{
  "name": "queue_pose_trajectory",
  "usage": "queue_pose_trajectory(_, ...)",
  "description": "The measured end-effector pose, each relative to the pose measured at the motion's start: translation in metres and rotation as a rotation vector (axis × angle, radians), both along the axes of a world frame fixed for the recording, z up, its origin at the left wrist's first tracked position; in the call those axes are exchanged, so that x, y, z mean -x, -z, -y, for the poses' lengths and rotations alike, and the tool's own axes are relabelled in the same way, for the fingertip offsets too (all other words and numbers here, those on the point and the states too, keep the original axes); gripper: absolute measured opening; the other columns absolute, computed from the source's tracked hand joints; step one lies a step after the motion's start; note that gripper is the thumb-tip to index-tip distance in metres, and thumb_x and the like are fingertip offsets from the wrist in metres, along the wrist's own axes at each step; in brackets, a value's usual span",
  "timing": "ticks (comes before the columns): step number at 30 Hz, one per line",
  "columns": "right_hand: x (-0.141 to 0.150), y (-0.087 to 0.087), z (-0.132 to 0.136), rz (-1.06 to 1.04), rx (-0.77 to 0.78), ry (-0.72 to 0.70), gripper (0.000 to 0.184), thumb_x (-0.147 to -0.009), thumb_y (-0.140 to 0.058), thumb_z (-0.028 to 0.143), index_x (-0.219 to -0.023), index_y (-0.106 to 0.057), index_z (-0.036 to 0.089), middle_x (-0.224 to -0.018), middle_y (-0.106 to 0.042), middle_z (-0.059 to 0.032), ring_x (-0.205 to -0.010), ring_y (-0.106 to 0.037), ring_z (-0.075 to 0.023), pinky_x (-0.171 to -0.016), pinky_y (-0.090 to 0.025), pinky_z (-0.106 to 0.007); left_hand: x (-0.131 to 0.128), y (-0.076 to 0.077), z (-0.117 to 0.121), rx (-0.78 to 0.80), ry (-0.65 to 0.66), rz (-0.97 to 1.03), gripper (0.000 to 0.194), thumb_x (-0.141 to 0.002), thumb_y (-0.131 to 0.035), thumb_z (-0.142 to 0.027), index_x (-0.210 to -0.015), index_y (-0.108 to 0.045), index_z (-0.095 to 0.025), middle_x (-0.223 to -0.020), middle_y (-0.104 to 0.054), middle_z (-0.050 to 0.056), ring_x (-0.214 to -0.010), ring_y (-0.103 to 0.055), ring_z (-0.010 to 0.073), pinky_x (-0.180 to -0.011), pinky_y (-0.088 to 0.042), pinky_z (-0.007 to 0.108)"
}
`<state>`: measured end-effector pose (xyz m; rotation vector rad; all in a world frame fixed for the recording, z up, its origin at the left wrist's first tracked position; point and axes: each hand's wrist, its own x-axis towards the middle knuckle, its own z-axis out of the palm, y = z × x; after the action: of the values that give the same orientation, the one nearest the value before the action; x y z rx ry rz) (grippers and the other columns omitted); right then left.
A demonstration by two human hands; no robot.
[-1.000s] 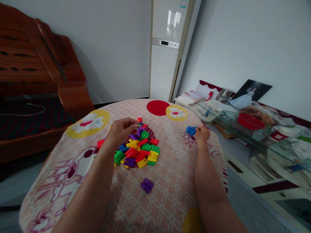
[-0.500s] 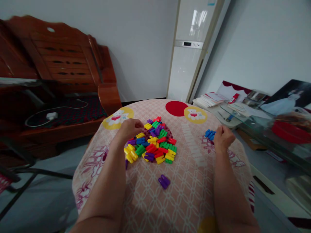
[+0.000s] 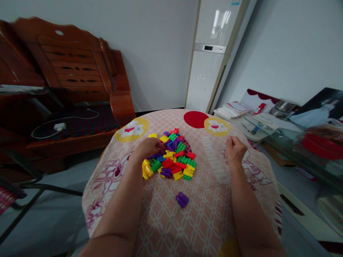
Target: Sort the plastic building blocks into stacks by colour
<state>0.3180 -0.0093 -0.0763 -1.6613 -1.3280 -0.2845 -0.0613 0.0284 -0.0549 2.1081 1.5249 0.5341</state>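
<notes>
A heap of red, green, yellow, blue and purple plastic building pieces (image 3: 174,166) lies on a dark red perforated base (image 3: 187,145). My left hand (image 3: 148,147) reaches over the heap's left edge, its fingers curled together; whatever is between them is hidden. Just beyond it lies a yellow piece (image 3: 152,135). My right hand (image 3: 235,150) is closed over the right side of the table. I cannot make out anything in its fingers, and no blue pieces show around it. A purple piece (image 3: 182,200) lies apart, nearer to me.
The patterned tablecloth (image 3: 206,214) covers a round table. To the right, a glass-topped table (image 3: 284,139) bears papers (image 3: 229,113), a metal container (image 3: 283,106) and a red bowl (image 3: 323,145). A wooden bench (image 3: 77,71) stands at the left, a white air-conditioner cabinet (image 3: 205,75) behind.
My right hand has shifted left, to where the blue pieces lay; they no longer show. My left hand has moved slightly right and nearer, and a yellow piece now shows beyond it.
</notes>
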Motion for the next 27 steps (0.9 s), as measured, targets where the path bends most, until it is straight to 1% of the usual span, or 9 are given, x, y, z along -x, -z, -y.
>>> queue_pose_trajectory(3, 0.007, -0.003, -0.001, -0.100, 0.017, -0.090, 0.036, -0.087, -0.045, 0.042, -0.076, -0.067, 0.016, -0.065, -0.066, -0.0058, -0.059, -0.059, -0.0168, -0.060, -0.044, -0.027, -0.006, -0.002, -0.003, -0.044, -0.061, 0.271, 0.021, -0.057, -0.069, -0.025, -0.076, -0.076, -0.019, -0.073, -0.074, 0.005, -0.070, -0.066, 0.0204, -0.062, -0.048, 0.026)
queue_pose_trajectory(5, 0.019, -0.008, 0.000, -0.224, 0.078, -0.232, 0.034, -0.086, -0.049, 0.044, -0.078, -0.068, 0.017, -0.064, -0.066, -0.0039, -0.056, -0.059, -0.0166, -0.054, -0.045, -0.026, -0.016, -0.005, -0.002, -0.029, -0.047, 0.464, 0.027, -0.061, -0.071, -0.032, -0.083, -0.075, -0.017, -0.078, -0.074, 0.006, -0.071, -0.066, 0.0197, -0.064, -0.051, 0.028)
queue_pose_trajectory(7, 0.037, -0.013, 0.002, -0.351, 0.182, -0.416, 0.032, -0.083, -0.054, 0.044, -0.082, -0.070, 0.017, -0.064, -0.066, -0.0024, -0.054, -0.059, -0.0163, -0.049, -0.045, -0.025, -0.031, -0.008, 0.002, 0.005, 0.016, 0.582, 0.031, -0.066, -0.069, -0.035, -0.089, -0.074, -0.015, -0.082, -0.074, 0.005, -0.072, -0.066, 0.0188, -0.066, -0.052, 0.028)
queue_pose_trajectory(11, 0.077, -0.021, 0.011, -0.440, 0.369, -0.737, 0.030, -0.080, -0.062, 0.041, -0.090, -0.073, 0.015, -0.070, -0.068, -0.0023, -0.056, -0.061, -0.0141, -0.050, -0.047, -0.023, -0.069, -0.010, 0.014, 0.017, 0.137, 0.699, 0.037, -0.069, -0.069, -0.034, -0.099, -0.072, -0.013, -0.092, -0.074, 0.008, -0.081, -0.068, 0.0203, -0.073, -0.055, 0.031)
queue_pose_trajectory(15, 0.103, -0.021, 0.017, -0.505, 0.483, -0.932, 0.038, -0.076, -0.067, 0.034, -0.110, -0.071, 0.016, -0.077, -0.070, -0.0007, -0.062, -0.062, -0.0132, -0.053, -0.048, -0.022, -0.100, -0.003, 0.021, -0.018, 0.137, 0.727, 0.041, -0.067, -0.072, -0.032, -0.103, -0.070, -0.012, -0.098, -0.074, 0.011, -0.087, -0.069, 0.0225, -0.079, -0.056, 0.034)
queue_pose_trajectory(19, 0.107, -0.018, 0.015, -0.482, 0.482, -0.918, 0.032, -0.073, -0.067, 0.023, -0.104, -0.073, 0.018, -0.073, -0.068, 0.0022, -0.064, -0.063, -0.0125, -0.056, -0.048, -0.021, -0.114, 0.006, 0.024, -0.054, 0.099, 0.691, 0.036, -0.072, -0.069, -0.034, -0.101, -0.070, -0.013, -0.095, -0.074, 0.010, -0.086, -0.069, 0.0226, -0.078, -0.056, 0.034)
queue_pose_trajectory(22, 0.092, -0.019, 0.010, -0.432, 0.466, -0.871, 0.025, -0.071, -0.066, 0.019, -0.095, -0.074, 0.018, -0.072, -0.069, 0.0016, -0.065, -0.064, -0.0131, -0.059, -0.049, -0.022, -0.115, 0.006, 0.026, -0.048, 0.117, 0.666, 0.038, -0.077, -0.065, -0.038, -0.106, -0.070, -0.015, -0.094, -0.074, 0.009, -0.085, -0.070, 0.0225, -0.074, -0.056, 0.032)
queue_pose_trajectory(24, 0.072, -0.021, 0.007, -0.396, 0.428, -0.776, 0.020, -0.071, -0.065, 0.021, -0.089, -0.075, 0.018, -0.070, -0.069, 0.0005, -0.063, -0.064, -0.0140, -0.059, -0.050, -0.024, -0.112, 0.003, 0.026, -0.057, 0.111, 0.638, 0.040, -0.078, -0.064, -0.040, -0.109, -0.070, -0.015, -0.094, -0.074, 0.009, -0.082, -0.069, 0.0219, -0.071, -0.055, 0.031)
queue_pose_trajectory(27, 0.029, -0.025, 0.006, -0.245, 0.307, -0.479, 0.014, -0.072, -0.063, 0.022, -0.080, -0.075, 0.020, -0.071, -0.072, -0.0016, -0.068, -0.066, -0.0167, -0.064, -0.051, -0.027, -0.104, -0.003, 0.024, -0.083, 0.087, 0.607, 0.041, -0.076, -0.066, -0.042, -0.108, -0.072, -0.015, -0.092, -0.075, 0.009, -0.079, -0.068, 0.0210, -0.068, -0.054, 0.029)
